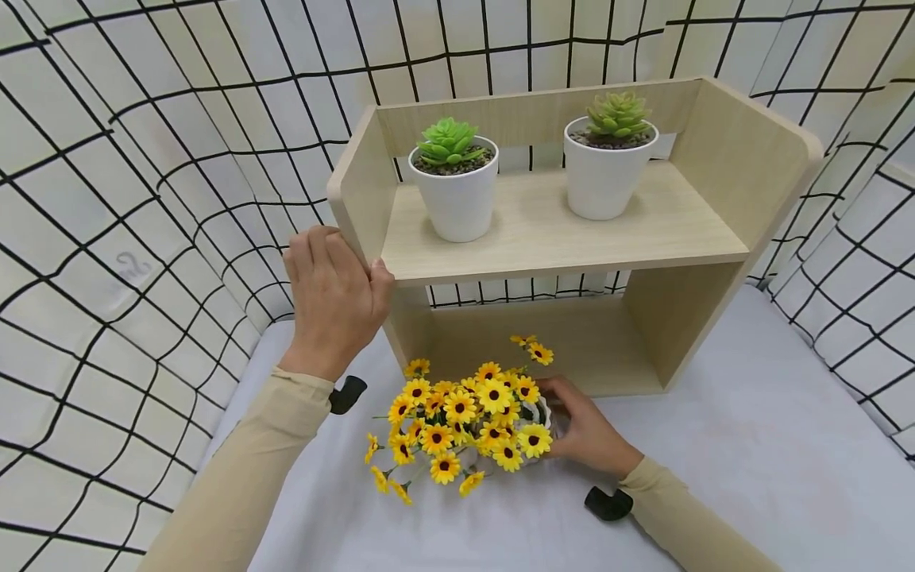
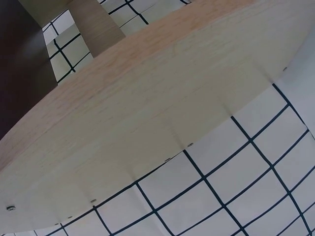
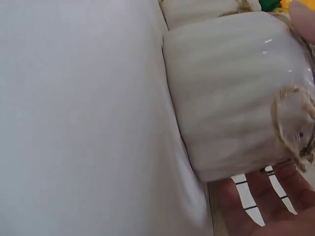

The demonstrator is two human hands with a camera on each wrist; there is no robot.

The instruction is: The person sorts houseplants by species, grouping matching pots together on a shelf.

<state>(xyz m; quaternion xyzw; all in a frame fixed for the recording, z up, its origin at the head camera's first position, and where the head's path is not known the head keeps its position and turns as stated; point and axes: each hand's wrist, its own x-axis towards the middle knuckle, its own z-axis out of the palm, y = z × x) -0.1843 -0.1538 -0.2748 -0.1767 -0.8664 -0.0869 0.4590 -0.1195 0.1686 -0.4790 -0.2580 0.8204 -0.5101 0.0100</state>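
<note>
My left hand [image 1: 332, 298] grips the front edge of the left side panel of a light wooden two-tier shelf [image 1: 525, 230]. The left wrist view shows the panel [image 2: 147, 108] close up, with no hand visible. Low in front of the shelf, my right hand [image 1: 593, 433] holds a white ribbed flower pot [image 3: 231, 98] tied with twine, thumb and fingers around its sides. A second white pot [image 3: 202, 10] with twine stands beside it. Yellow daisy-like flowers [image 1: 460, 407] hide most of both pots in the head view.
On the upper tier stand two white pots with green succulents, one left [image 1: 457, 206] and one right [image 1: 604, 179]. A white cloth [image 1: 758, 453] covers the table. Black wire grid [image 1: 143, 262] surrounds the back and sides, close by my left arm.
</note>
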